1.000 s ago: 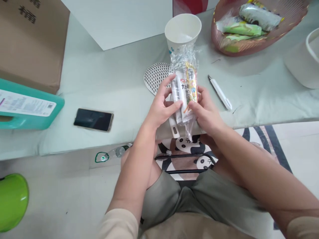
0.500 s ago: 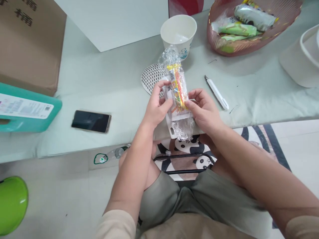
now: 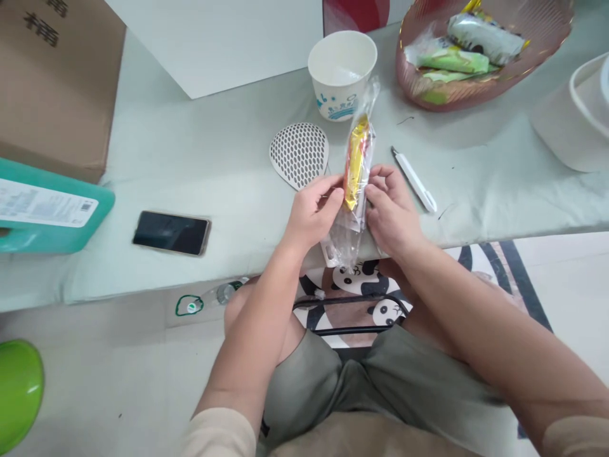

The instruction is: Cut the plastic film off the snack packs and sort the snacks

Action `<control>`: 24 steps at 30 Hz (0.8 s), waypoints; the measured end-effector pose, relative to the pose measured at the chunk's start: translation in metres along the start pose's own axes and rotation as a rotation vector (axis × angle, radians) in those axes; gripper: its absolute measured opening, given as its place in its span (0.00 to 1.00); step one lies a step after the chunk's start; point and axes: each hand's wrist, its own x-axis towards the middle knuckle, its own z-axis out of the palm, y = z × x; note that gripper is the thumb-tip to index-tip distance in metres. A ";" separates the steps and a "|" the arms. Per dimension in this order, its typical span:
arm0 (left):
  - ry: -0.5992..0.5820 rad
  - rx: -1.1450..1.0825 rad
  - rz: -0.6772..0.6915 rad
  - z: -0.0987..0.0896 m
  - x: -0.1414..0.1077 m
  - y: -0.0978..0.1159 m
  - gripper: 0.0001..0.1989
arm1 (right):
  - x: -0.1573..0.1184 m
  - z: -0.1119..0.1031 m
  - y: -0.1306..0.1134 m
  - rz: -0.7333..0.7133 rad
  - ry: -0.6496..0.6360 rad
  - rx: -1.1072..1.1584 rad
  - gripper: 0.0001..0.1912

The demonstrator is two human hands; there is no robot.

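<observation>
The clear bag [image 3: 360, 171], with a yellow packet [image 3: 356, 166] inside it, is held at the front edge of the table [image 3: 223, 158], between the two hands. The left hand [image 3: 314, 209] is mostly closed, its thumb and fingers pinching the bag's left side; the right hand [image 3: 394, 212] is partly curled, with thumb and fingers gripping the right margin. This opposed, two-sided grip probably serves to steady the limp wrapping, since loose film extends beyond both ends of the packet. The bag's long axis points away from the person and leans slightly right, which leaves most of the yellow face exposed between the fingertips. The perforated paddle [image 3: 299, 152] lies flat beyond the left hand, its handle partly hidden beneath the bag (whether the two touch cannot be determined). The paper cup [image 3: 333, 101] stands upright just past the bag's far end, mouth upward and within easy reach. The white pen-like tool [image 3: 415, 180] lies right of the right hand, apparently set aside so that both hands are free for the bag. The phone [image 3: 171, 233] lies well apart at left, outside the working area.
</observation>
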 end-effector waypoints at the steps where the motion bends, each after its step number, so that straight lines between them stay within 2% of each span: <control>1: -0.044 -0.072 -0.013 0.001 0.000 0.002 0.21 | -0.001 0.001 0.000 -0.005 -0.013 0.011 0.16; 4: -0.086 -0.249 -0.039 0.005 -0.002 0.004 0.23 | -0.003 0.002 0.001 -0.027 -0.046 0.010 0.20; 7: -0.061 -0.274 -0.053 0.008 -0.004 0.007 0.26 | -0.003 -0.001 0.000 -0.045 -0.012 -0.003 0.29; 9: -0.055 -0.220 -0.064 0.009 -0.004 0.011 0.20 | -0.002 -0.002 -0.002 -0.060 0.023 -0.003 0.36; 11: -0.065 -0.155 -0.080 0.009 -0.004 0.015 0.13 | -0.002 -0.003 -0.004 -0.080 0.059 -0.012 0.38; 16: -0.017 -0.077 -0.132 0.009 -0.002 0.019 0.07 | -0.003 0.000 -0.008 -0.080 0.105 -0.022 0.33; 24: 0.156 -0.224 -0.233 0.006 0.001 0.014 0.11 | 0.000 0.002 -0.006 -0.033 0.166 0.012 0.25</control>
